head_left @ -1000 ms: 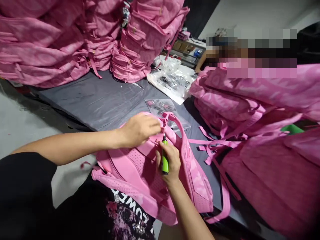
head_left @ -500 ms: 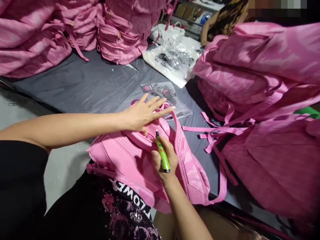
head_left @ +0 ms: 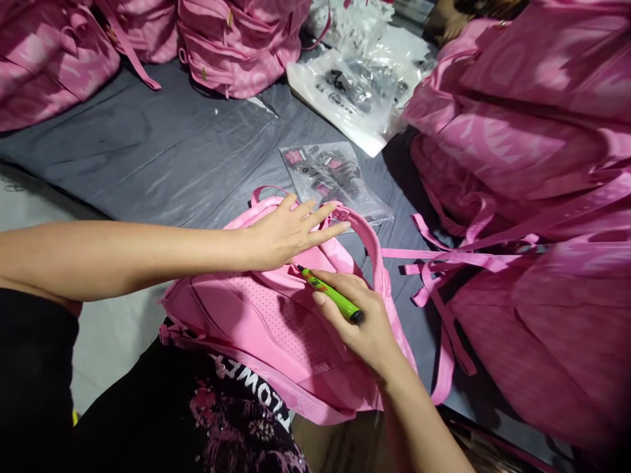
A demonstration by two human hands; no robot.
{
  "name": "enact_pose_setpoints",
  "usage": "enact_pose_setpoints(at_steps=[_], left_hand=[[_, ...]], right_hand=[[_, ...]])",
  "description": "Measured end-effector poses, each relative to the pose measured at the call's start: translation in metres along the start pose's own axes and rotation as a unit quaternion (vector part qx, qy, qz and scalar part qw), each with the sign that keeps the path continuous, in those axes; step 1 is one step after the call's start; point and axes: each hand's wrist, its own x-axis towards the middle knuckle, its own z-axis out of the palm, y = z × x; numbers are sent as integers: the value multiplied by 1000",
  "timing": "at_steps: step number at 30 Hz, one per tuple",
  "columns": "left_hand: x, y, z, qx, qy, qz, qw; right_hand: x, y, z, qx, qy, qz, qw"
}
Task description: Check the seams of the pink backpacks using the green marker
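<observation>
A pink backpack (head_left: 296, 328) lies at the table's near edge, its perforated back panel facing up. My left hand (head_left: 290, 233) rests on its upper part, fingers spread across the pink fabric near the strap (head_left: 362, 230). Between the fingers and thumb of my right hand (head_left: 362, 312) is a green marker (head_left: 332, 295) with a black end. Its tip points up and left, close beneath my left hand. Whether the tip touches the fabric I cannot tell.
Pink backpacks (head_left: 246, 46) stand along the table's far side, and more (head_left: 537, 197) are heaped at the right with loose straps. A clear bag (head_left: 340, 177) lies just beyond my left hand. White plastic bags (head_left: 350, 92) are behind it. Another person's hand (head_left: 446, 23) shows at the top.
My right hand has shifted right and turned, so the marker slants up and left, its tip nearer my left hand. The left hand stays spread on the backpack. The view has tilted down.
</observation>
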Motion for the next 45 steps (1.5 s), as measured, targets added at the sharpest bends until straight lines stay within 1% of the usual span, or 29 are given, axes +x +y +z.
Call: enact_pose_setpoints(at_steps=[3,6,10,15,18,21,23,26,33,35,40,43,45], left_hand=[[5,-1,2,-10,-18,-23,1000],[11,-2,3,-20,-42,-33,998],[18,-3,1,-41,-81,-41,995],[24,-6,5,-75,-90,-42,992],[26,-8,9,-80,-97,-44,991],[28,-9,12,-81,-94,-43,991],[28,-10,12,-80,-99,-41,991],[28,-12,12,-78,-111,-37,990],[26,-14,16,-106,-88,-39,990],[26,-15,16,-110,-87,-39,989],[27,-15,10,-96,-127,-31,987],[27,-16,6,-95,-145,-30,984],[27,-16,4,-93,-151,-30,984]], right_hand=[[13,3,-9,29,-58,29,997],[27,4,-11,22,-100,13,995],[35,6,-12,-23,-130,-10,991],[37,11,-11,-21,-122,-21,992],[41,11,-8,-27,-132,-26,991],[43,10,-7,-44,-134,-24,990],[44,8,-7,-47,-130,-26,990],[44,4,-7,-74,-141,-19,987],[45,1,-6,-85,-147,8,985],[45,0,-4,-73,-138,13,988],[43,-4,1,-98,-109,45,988],[43,-7,3,-70,-96,58,991],[44,-10,4,-77,-95,76,990]])
